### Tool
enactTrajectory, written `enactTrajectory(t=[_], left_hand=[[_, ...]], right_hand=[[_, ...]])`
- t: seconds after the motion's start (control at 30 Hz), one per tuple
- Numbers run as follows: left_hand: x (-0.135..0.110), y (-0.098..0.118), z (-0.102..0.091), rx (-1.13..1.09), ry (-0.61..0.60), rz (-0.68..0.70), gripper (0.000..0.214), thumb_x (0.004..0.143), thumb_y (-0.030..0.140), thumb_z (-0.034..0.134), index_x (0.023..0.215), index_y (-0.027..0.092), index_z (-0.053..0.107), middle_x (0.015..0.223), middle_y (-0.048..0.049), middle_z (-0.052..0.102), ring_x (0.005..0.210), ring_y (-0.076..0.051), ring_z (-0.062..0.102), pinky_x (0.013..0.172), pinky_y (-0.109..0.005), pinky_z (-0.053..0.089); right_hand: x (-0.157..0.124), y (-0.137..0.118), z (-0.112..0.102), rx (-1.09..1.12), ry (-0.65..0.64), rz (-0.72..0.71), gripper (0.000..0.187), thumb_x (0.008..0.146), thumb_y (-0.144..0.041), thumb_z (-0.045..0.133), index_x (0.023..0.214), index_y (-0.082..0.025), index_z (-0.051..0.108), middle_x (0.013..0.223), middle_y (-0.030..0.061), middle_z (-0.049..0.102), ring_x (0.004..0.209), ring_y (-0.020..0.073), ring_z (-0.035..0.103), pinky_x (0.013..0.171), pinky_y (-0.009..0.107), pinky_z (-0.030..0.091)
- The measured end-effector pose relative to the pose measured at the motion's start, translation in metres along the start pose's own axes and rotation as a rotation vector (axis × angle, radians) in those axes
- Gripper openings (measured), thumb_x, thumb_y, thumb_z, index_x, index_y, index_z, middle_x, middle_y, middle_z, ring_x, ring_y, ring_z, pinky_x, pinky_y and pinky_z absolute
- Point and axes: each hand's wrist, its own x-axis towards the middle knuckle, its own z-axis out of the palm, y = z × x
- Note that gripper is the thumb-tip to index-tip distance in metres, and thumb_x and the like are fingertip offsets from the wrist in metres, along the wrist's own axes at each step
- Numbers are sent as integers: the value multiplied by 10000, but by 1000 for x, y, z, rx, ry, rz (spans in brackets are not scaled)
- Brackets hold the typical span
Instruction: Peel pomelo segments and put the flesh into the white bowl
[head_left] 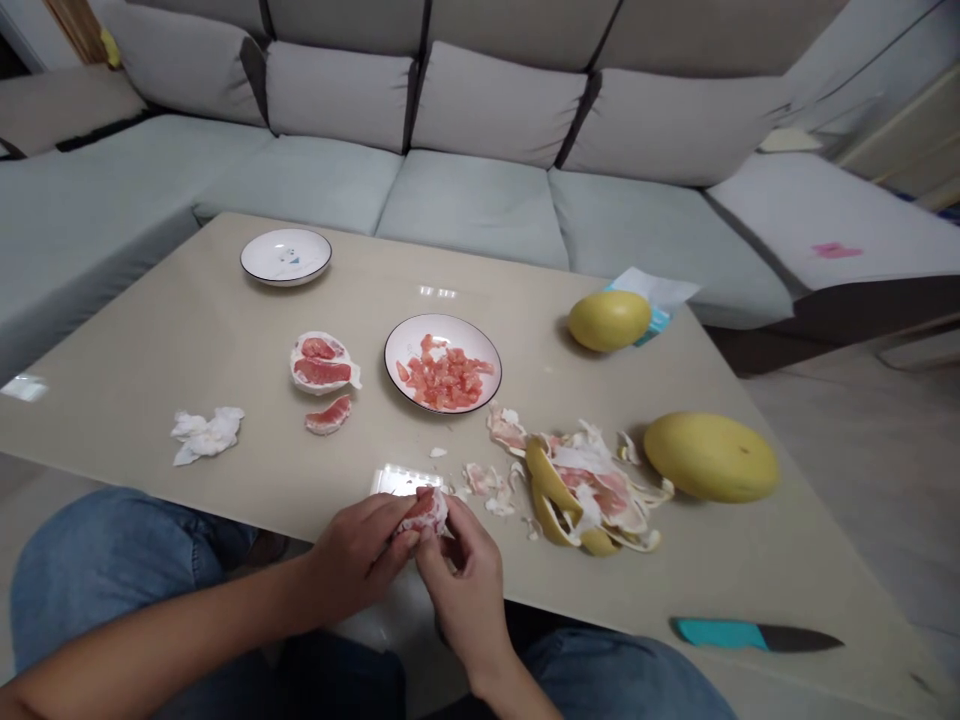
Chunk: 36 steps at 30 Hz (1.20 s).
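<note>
Between my two hands, just over the table's near edge, is a pomelo segment [426, 511] with red flesh and some white membrane on it. My left hand [358, 548] grips its left side, fingers curled round it. From the right, the thumb and fingers of my right hand [466, 578] pinch the same segment. Beyond them a white plate [395, 377] with a dark rim carries many small pieces of red pomelo flesh [448, 377]. A partly opened peeled pomelo [322, 364] sits left of that plate, with a loose segment [328, 415] in front of it.
A pile of pomelo peel [592, 490] lies right of my hands. Two whole yellow pomelos [711, 457] stand at the right, one farther back by a packet [664, 300]. A teal-handled knife [757, 634] lies near the front right. A second plate [285, 257] and crumpled tissue [208, 434] are leftward.
</note>
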Motion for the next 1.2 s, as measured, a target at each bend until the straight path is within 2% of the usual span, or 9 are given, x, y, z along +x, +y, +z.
enactTrajectory(t=[0.13,0.3,0.43,0.67,1.0,1.2], left_hand=[[0,-1,2,33,-9,3,434,925,121,452,1355,177,434,1237,-145,646,1124,-220,620,950,-376,534],[0,-1,3,86,0,38,400,941,147,424,1341,152,437,1175,-150,666,1082,-221,636,920,-369,550],[2,0,2,81,-30,3,390,953,170,406,1341,158,442,1194,-144,663,1098,-220,634,937,-366,544],[2,0,1,47,-45,-19,411,959,157,396,1368,181,420,1210,-122,661,1106,-204,625,942,-355,535],[4,-2,0,-8,-46,-62,360,956,169,406,1299,150,514,1189,-149,678,1075,-222,647,928,-366,534],[4,-4,0,13,-38,-68,337,964,186,397,1269,154,535,1180,-135,690,1021,-201,668,897,-335,541]], right_hand=[[1,0,2,25,35,40,242,733,-168,558,950,-183,664,861,40,669,782,186,637,661,252,540],[1,2,3,20,49,17,271,699,-128,541,933,-188,663,861,26,653,784,176,619,683,248,522],[1,4,3,14,53,3,286,704,-128,545,958,-190,661,886,25,658,806,176,621,707,250,520],[2,1,3,4,58,-1,240,717,-149,544,920,-190,667,830,14,648,743,162,611,644,227,513],[2,2,1,44,54,35,226,728,-180,563,924,-184,676,803,18,654,720,162,618,607,217,522],[4,1,1,94,33,70,212,744,-216,588,930,-174,678,794,20,649,706,163,620,603,226,532]])
